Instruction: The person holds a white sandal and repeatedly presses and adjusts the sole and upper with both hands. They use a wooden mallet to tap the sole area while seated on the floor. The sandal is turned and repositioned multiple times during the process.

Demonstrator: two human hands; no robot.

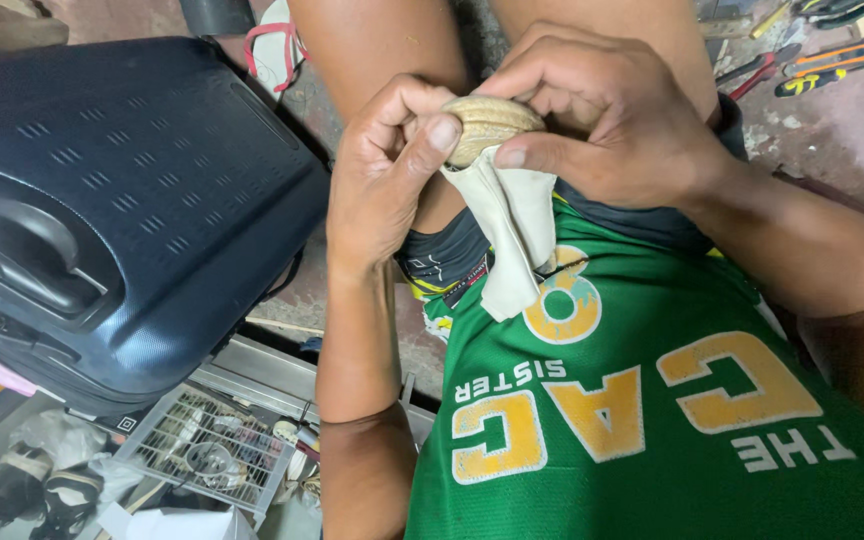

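Green jersey (672,420) fills the near view; far left lies a dark suitcase (102,200). Left hand (382,180) and right hand (602,120) pinch a tan ribbed piece (487,125) between them, its long axis left-right, pale cloth (512,240) hanging below.

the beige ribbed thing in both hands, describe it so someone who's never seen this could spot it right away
Start at the big dark blue hard-shell suitcase on the left, then look right to the two bare hands above the green jersey. Pinched between the left hand and right hand sits a rounded, beige, ribbed piece. A pale cream strip hanging below it sets it apart.
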